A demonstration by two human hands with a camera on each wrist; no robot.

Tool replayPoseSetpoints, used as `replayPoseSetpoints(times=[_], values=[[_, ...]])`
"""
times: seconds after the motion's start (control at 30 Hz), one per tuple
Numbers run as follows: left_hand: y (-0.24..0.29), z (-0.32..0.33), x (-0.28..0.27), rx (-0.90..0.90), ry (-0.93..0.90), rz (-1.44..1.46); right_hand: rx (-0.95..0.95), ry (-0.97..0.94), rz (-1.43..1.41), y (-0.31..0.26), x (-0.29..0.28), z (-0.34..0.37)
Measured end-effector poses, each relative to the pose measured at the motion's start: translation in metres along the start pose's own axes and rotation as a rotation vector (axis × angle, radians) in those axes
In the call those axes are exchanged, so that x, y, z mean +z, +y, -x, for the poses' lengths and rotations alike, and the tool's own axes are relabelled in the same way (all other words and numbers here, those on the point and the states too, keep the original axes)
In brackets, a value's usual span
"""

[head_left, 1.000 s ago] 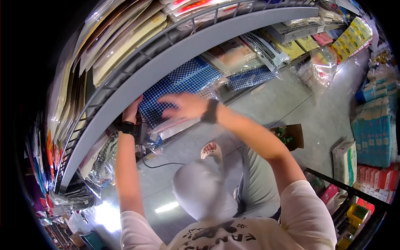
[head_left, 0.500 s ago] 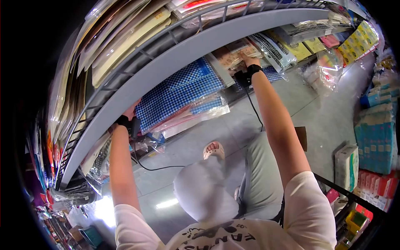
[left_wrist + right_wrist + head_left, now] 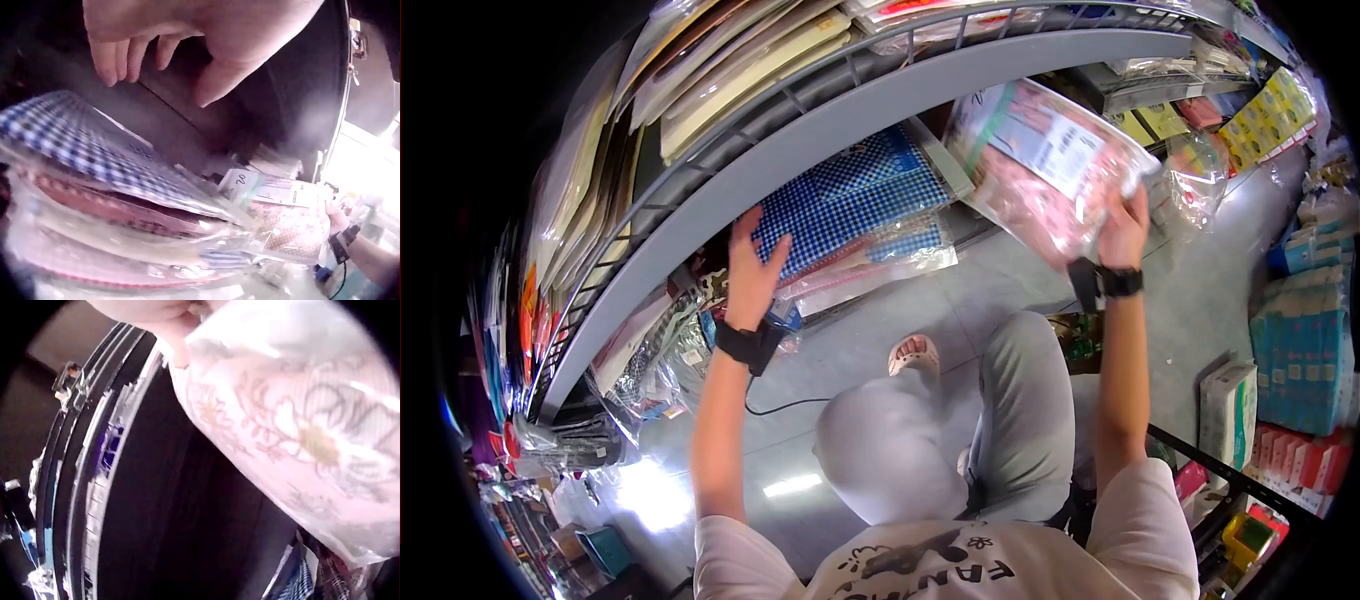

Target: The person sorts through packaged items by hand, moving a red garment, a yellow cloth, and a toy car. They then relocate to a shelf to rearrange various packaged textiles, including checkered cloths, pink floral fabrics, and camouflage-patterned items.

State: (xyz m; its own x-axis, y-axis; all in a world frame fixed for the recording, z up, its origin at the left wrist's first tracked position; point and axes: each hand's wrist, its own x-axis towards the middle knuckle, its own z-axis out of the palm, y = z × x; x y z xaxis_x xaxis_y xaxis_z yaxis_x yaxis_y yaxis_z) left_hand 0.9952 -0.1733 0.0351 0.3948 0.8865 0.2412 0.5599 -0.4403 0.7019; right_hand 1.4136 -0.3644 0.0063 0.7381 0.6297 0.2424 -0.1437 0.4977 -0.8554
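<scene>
My right hand (image 3: 1122, 235) grips the near edge of a pink floral fabric packet (image 3: 1045, 155) in clear plastic with a printed label, lifted at the front of the lower shelf. In the right wrist view, its floral side (image 3: 300, 431) fills much of the frame. My left hand (image 3: 750, 275), fingers loosely spread, is over the left end of a blue-and-white checked packet (image 3: 855, 205). The left wrist view shows that hand (image 3: 200, 31) above the stack with nothing between its fingers. Under the checked packet (image 3: 81, 144) lie more bagged fabrics in pink and cream (image 3: 125, 244).
A curved grey shelf edge (image 3: 820, 125) with a wire rail overhangs the stack. Bagged goods (image 3: 1195, 175) lie farther right by the floor. Teal packs (image 3: 1305, 330) and a white pack (image 3: 1228, 400) stand at right. A black cable (image 3: 785, 408) crosses the floor.
My right hand reached from the checked packet to the pink floral one, and has now lifted it out toward the right. My left hand has come out from the stack's left end to above it.
</scene>
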Motion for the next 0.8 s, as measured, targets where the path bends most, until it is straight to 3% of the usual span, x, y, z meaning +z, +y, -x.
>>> replayPoseSetpoints(times=[0.1,0.33,0.4,0.5,0.53,0.63,0.67,0.77,0.8], values=[[0.042,0.005,0.020,0.040,-0.194,0.213,0.019,0.012,0.109,-0.037,-0.048,0.024],[0.097,-0.014,0.073,-0.003,-0.618,0.604,0.058,-0.079,-0.119,-0.078,-0.110,0.068],[0.112,-0.020,0.078,-0.015,-0.691,0.628,0.056,-0.115,-0.208,-0.083,-0.105,0.074],[0.126,-0.026,0.077,-0.037,-0.974,1.012,0.098,-0.158,-0.252,-0.078,-0.101,0.076],[0.125,-0.024,0.072,-0.120,-1.039,1.057,0.097,-0.192,-0.257,-0.074,-0.098,0.076],[0.132,-0.019,0.057,-0.269,-1.040,1.052,0.245,-0.099,-0.306,-0.063,-0.079,0.070],[0.133,-0.013,0.053,-0.210,-0.894,1.067,0.276,-0.141,-0.251,-0.057,-0.072,0.066],[0.105,-0.002,0.041,-0.247,-0.755,1.152,0.497,-0.069,-0.319,-0.054,-0.025,0.061],[0.096,0.001,0.036,-0.245,-0.714,1.149,0.465,-0.115,-0.209,-0.050,-0.015,0.060]])
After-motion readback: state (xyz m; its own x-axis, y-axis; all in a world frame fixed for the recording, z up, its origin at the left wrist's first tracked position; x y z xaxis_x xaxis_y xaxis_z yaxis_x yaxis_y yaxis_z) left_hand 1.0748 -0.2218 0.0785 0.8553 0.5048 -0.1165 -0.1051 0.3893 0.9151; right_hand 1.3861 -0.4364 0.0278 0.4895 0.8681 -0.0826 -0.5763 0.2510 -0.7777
